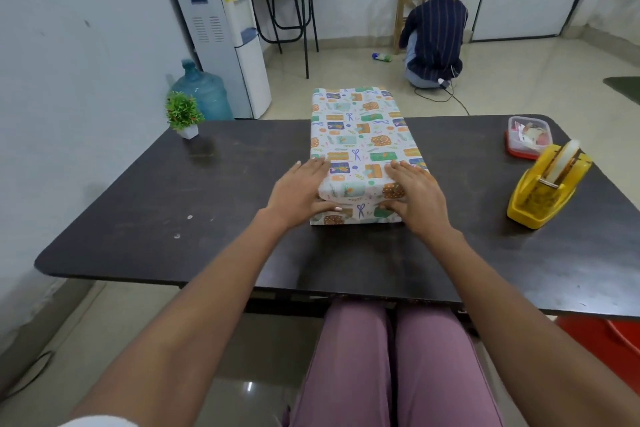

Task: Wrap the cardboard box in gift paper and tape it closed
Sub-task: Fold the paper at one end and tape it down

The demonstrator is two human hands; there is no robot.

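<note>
Fingers of the left hand (298,192) lie straight and flat along the near left corner of the box (360,149), the thumb reaching across its near end face; the right hand (415,196) mirrors this on the near right corner, fingers extended over the top and thumb pressed to the same end face. Neither hand curls round anything; both press the gift paper (356,135) flat where it folds down over the near end. Whether tape already holds that fold is hard to tell from here. The box, fully covered in patterned paper, lies lengthwise at the centre of the frame on the dark table (173,204), its far end reaching past the table's far edge. At the right of the frame stands a yellow tape dispenser (543,187), well apart from the box, with a red-lidded plastic container (528,137) just behind it. A small potted plant (183,114) sits at the table's far left corner. In the upper part of the frame, a water dispenser (221,28) stands at the left and a person (434,35) crouches on the floor.
</note>
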